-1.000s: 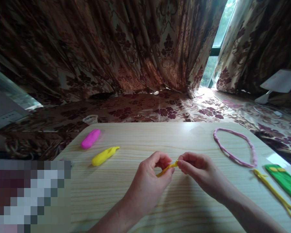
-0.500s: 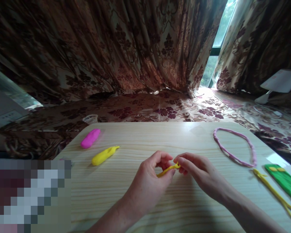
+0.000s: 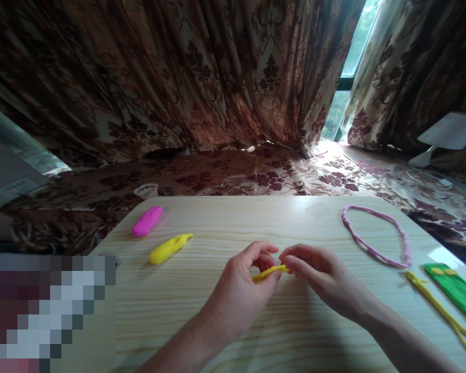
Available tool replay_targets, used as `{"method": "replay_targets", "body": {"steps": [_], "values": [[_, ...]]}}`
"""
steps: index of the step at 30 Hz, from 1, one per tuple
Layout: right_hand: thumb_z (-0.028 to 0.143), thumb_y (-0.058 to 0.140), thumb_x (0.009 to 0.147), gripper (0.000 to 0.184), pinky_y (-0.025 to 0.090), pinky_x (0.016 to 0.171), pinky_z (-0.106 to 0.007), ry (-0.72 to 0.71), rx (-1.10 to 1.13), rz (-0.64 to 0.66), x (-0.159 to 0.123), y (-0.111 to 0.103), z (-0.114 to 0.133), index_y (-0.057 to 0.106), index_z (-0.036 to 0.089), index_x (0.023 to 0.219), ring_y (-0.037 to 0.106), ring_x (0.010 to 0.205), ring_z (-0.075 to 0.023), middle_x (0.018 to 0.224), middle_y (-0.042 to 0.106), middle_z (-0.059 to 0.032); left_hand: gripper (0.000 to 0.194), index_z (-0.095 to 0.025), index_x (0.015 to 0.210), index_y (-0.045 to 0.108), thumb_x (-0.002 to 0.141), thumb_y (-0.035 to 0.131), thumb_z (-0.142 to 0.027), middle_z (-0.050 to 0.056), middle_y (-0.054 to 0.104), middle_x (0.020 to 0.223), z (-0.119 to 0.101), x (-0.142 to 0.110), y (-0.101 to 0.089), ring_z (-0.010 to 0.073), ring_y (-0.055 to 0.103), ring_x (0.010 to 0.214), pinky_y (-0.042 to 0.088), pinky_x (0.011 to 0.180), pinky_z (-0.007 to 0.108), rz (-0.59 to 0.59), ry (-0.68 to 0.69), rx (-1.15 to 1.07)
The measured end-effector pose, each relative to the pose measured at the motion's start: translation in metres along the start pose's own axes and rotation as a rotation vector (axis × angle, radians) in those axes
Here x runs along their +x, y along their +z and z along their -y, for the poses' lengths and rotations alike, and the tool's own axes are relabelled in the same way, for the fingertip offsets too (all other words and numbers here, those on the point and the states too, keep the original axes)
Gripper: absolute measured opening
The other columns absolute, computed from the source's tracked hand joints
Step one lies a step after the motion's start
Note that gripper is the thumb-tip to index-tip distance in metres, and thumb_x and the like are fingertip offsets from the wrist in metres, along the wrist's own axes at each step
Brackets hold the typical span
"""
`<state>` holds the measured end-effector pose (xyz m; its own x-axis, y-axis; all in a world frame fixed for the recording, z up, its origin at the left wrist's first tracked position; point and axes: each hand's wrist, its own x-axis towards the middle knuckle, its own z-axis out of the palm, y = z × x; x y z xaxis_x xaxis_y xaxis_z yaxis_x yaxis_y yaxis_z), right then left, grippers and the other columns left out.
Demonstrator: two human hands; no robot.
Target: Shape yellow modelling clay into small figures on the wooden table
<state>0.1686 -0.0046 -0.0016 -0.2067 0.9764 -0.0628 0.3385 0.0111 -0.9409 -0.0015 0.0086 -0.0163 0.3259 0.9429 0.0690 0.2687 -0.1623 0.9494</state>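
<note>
A thin yellow strip of modelling clay (image 3: 270,272) is held just above the table, between my two hands. My left hand (image 3: 243,290) pinches it along its length with thumb and fingers. At its right end, the thumb and fingertips of my right hand (image 3: 318,272) close on the tip. Left of my hands lie a thick yellow clay lump (image 3: 169,249) with a drawn-out tip and a pink clay lump (image 3: 147,221). On the right are a twisted pale-purple clay ring (image 3: 398,230), a yellow clay strand with a forked end (image 3: 438,305) and a flat green clay piece (image 3: 456,292) bearing two yellow bits.
The pale wooden table (image 3: 225,223) spans the view below a patterned cloth ledge (image 3: 225,173) and curtains (image 3: 202,77). A white lamp (image 3: 448,132) stands on the ledge at far right. A clear container (image 3: 146,190) sits behind the table's left corner. The lower left is pixelated.
My right fingertips have closed over the yellow strip's right end, where a small loop showed before. My left hand keeps its pinch, nearly still. The lumps on the table lie as before.
</note>
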Motion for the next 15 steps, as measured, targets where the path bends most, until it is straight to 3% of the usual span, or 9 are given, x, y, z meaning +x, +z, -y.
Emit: {"method": "replay_targets", "body": {"steps": [6, 12, 15], "values": [[0.036, 0.054, 0.084, 0.025, 0.039, 0.055, -0.023, 0.032, 0.063, -0.091, 0.0014, 0.0022, -0.0072, 0.063, 0.014, 0.074, 0.052, 0.063, -0.0127, 0.065, 0.058, 0.0000, 0.029, -0.024, 0.103, 0.059, 0.075, 0.060, -0.016, -0.001, 0.061, 0.087, 0.0006, 0.0010, -0.0040, 0.0128, 0.061, 0.085, 0.048, 0.079, 0.024, -0.037, 0.006, -0.017], [0.038, 0.058, 0.082, 0.025, 0.044, 0.060, -0.025, 0.012, 0.159, -0.077, 0.0017, 0.0039, -0.0077, 0.064, 0.015, 0.089, 0.057, 0.069, -0.0151, 0.075, 0.063, -0.0024, 0.027, -0.023, 0.102, 0.061, 0.075, 0.060, -0.017, 0.000, 0.062, 0.084, 0.0000, 0.0028, -0.0040, 0.0139, 0.062, 0.084, 0.048, 0.079, 0.026, -0.065, 0.006, -0.034], [0.037, 0.059, 0.081, 0.023, 0.042, 0.058, -0.024, 0.016, 0.177, -0.103, 0.0025, 0.0049, -0.0056, 0.065, 0.015, 0.079, 0.054, 0.064, -0.0129, 0.066, 0.060, -0.0005, 0.032, -0.022, 0.105, 0.060, 0.074, 0.064, -0.018, 0.000, 0.063, 0.087, -0.0025, 0.0049, -0.0053, 0.0138, 0.062, 0.085, 0.048, 0.079, 0.025, -0.061, -0.043, -0.107]]}}
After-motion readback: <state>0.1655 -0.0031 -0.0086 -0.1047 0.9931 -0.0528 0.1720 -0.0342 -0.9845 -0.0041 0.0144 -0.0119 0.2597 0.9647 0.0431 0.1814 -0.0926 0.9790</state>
